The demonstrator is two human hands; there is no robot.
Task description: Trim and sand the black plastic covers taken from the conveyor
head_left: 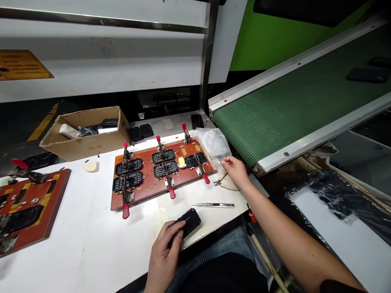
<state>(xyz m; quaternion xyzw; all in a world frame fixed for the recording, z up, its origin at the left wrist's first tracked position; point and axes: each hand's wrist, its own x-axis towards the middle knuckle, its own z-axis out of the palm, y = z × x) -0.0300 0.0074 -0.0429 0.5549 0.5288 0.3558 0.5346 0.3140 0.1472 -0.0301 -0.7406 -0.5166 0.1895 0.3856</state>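
My left hand point(165, 254) rests at the near edge of the white table point(91, 244), fingers closed on a flat black plastic part point(190, 221). My right hand point(236, 171) reaches to the table's right end and pinches the edge of a clear plastic bag point(210, 144). Between the hands lies a thin metal blade tool point(215, 205). Beyond it sits a red-brown fixture board point(146, 189) holding several black parts under red-handled toggle clamps.
A second clamp board point(27, 207) lies at the left. A cardboard box point(88, 132) with scraps stands at the back left, with a pale block point(91, 166) near it. A green conveyor belt point(299, 101) slopes up on the right, carrying dark parts.
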